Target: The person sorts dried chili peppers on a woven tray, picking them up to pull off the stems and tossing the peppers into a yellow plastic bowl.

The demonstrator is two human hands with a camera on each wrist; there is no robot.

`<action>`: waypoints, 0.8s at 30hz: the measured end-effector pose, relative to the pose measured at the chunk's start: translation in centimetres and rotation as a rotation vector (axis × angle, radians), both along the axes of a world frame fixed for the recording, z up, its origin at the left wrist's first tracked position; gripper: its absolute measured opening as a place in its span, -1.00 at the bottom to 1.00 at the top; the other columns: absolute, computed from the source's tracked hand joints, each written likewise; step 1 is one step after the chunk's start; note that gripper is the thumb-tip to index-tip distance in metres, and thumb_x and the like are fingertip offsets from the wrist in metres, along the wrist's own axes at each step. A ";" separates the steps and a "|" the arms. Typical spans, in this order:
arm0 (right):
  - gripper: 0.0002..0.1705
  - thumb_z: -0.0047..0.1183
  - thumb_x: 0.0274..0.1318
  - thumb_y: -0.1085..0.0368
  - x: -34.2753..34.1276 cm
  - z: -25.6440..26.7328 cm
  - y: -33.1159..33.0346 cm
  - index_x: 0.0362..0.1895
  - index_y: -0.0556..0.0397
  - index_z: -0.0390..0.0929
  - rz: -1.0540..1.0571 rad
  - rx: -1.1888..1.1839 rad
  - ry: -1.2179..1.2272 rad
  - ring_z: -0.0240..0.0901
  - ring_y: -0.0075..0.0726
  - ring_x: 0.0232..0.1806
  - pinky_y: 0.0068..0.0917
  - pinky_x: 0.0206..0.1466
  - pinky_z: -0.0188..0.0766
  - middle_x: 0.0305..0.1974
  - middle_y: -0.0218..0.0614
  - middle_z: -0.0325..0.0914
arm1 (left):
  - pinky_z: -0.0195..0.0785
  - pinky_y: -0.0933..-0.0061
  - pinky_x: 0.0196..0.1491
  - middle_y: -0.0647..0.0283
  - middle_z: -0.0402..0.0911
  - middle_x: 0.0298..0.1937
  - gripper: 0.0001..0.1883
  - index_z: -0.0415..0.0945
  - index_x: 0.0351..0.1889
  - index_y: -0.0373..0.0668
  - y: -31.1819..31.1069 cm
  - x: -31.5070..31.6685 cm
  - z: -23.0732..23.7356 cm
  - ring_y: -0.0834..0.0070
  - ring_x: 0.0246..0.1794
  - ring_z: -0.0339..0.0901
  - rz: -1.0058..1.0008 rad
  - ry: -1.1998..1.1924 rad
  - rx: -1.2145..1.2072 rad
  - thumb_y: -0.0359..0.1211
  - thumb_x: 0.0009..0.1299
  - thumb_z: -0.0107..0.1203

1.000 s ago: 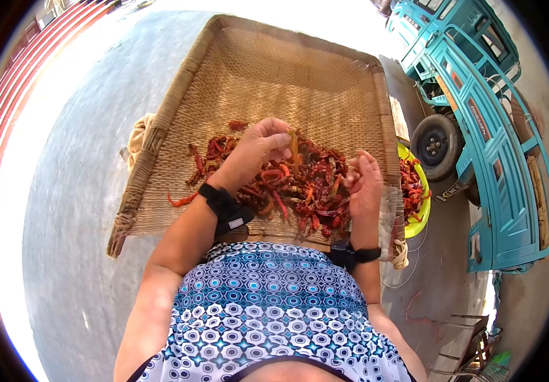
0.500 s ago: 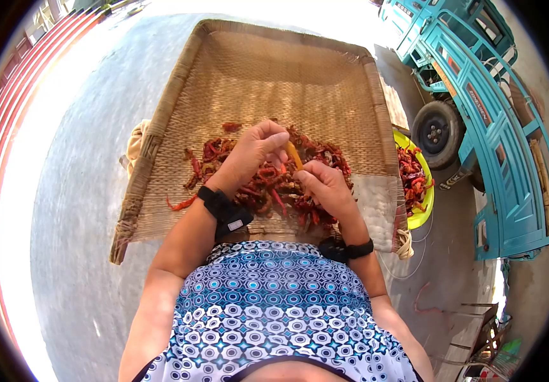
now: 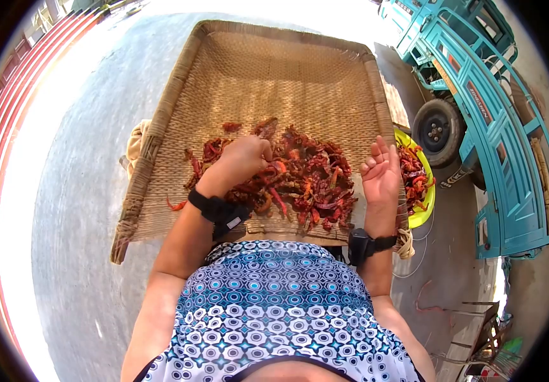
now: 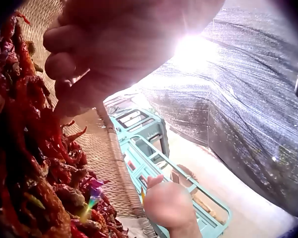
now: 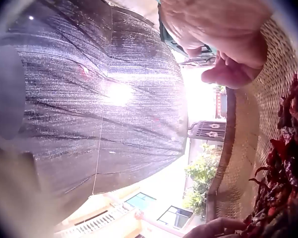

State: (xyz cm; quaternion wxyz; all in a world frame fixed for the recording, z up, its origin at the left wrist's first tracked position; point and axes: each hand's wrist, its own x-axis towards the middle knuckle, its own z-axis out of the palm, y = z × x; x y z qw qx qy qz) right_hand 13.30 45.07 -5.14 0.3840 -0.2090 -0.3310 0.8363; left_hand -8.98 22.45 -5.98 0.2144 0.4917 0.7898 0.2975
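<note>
A rimmed, woven wicker tray (image 3: 287, 83) carries dried red chilies (image 3: 316, 175), heaped toward its near edge.

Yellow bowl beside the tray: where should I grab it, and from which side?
I'd take the yellow bowl by its near right rim, coming from the right. That curved edge stands exposed in the head view, while the woven tray hides the left side. Keeping it level seems wise, since it holds red peppers.

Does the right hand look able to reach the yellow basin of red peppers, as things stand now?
Probably yes. The right hand is near the yellow basin, and only the woven tray's rim seems to lie between; the visible part of the basin's top is uncovered.
</note>
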 end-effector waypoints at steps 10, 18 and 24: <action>-0.75 0.03 0.36 0.21 -3.3 -1.5 -5.3 -0.01 0.08 0.51 0.571 0.552 -0.514 0.42 -0.65 -0.46 -0.65 -0.41 0.37 -0.28 -0.38 0.58 | 0.47 0.14 -0.15 0.10 0.63 -0.25 -0.84 0.68 -0.29 -0.08 -0.3 0.8 -0.5 0.13 -0.17 0.61 -0.046 0.246 0.037 -0.31 0.18 0.25; -0.72 0.06 0.33 0.16 -5.2 -1.3 -7.4 -0.05 0.09 0.54 0.537 0.979 -0.783 0.48 -0.60 -0.38 -0.56 -0.35 0.44 -0.33 -0.39 0.59 | 0.42 0.28 -0.11 0.15 0.60 -0.28 -0.82 0.62 -0.19 -0.21 0.6 0.7 0.6 0.26 -0.20 0.57 -0.168 0.083 0.185 -0.31 0.36 0.15; -0.71 0.00 0.36 0.10 -5.2 -0.4 -8.0 -0.18 0.08 0.55 0.493 1.011 -0.816 0.46 -0.57 -0.52 -0.55 -0.44 0.39 -0.47 -0.41 0.56 | 0.42 0.57 -0.30 0.34 0.57 -0.31 -0.88 0.55 -0.16 -0.31 0.7 0.6 -0.3 0.64 -0.34 0.52 -0.114 -0.482 0.387 -0.47 0.42 0.07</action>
